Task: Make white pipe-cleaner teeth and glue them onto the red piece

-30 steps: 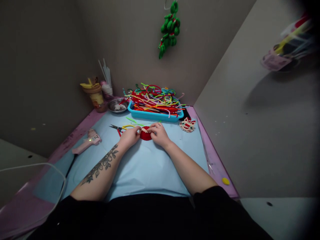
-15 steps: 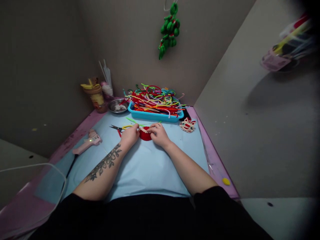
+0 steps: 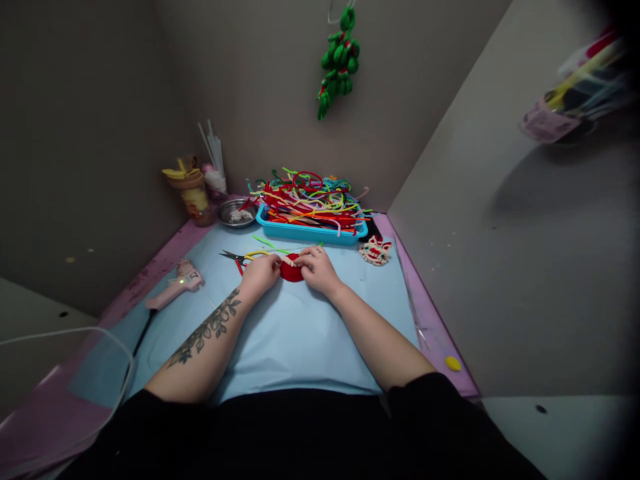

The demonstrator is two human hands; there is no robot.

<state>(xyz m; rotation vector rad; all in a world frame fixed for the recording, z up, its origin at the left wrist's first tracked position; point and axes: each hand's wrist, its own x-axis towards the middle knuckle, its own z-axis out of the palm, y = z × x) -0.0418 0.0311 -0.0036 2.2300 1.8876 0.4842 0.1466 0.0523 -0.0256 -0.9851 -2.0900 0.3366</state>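
A round red fuzzy piece (image 3: 293, 273) lies on the blue sheet, with a bumpy white strip (image 3: 290, 263) along its upper part. My left hand (image 3: 263, 274) has its fingers closed at the left end of the strip, by the red edge. On the other side, my right hand (image 3: 318, 269) pinches the right end of the strip over the red piece. Fingers hide both ends. Just left of my left hand lie dark-bladed scissors (image 3: 233, 256) with red and yellow handles near them. Bright green pipe cleaner pieces (image 3: 263, 241) rest behind my hands.
A blue tray (image 3: 305, 231) heaped with coloured pipe cleaners stands at the back. Beside it is a metal bowl (image 3: 235, 225) with small white bits. A pink glue gun (image 3: 175, 287) lies left, its cable trailing. A white-and-red ornament (image 3: 375, 251) sits right.
My left hand has shifted very slightly right and down along the strip. My right hand and the red piece look nearly the same.
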